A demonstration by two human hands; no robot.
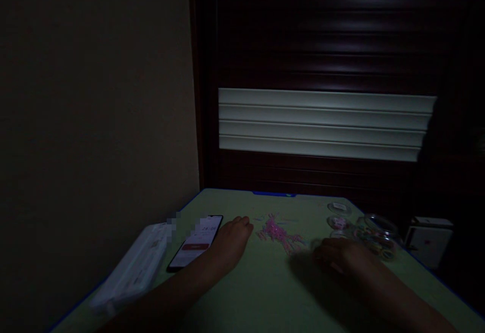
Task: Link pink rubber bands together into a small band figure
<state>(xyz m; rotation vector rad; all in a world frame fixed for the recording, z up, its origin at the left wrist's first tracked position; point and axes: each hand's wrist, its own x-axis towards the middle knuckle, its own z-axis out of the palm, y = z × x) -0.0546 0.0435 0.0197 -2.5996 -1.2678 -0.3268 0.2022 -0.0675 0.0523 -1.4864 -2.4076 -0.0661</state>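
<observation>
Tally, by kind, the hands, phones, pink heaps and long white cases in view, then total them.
Hands: 2 (left hand, right hand)
Phone: 1
Pink heap of small pieces: 1
Long white case: 1
Total: 5

At lower right, clear round tubs look like shiny plastic; the pale-green flat tabletop at lower centre looks smooth and matt. Dark red-brown slatted panelling at upper right gleams like varnished wood.
</observation>
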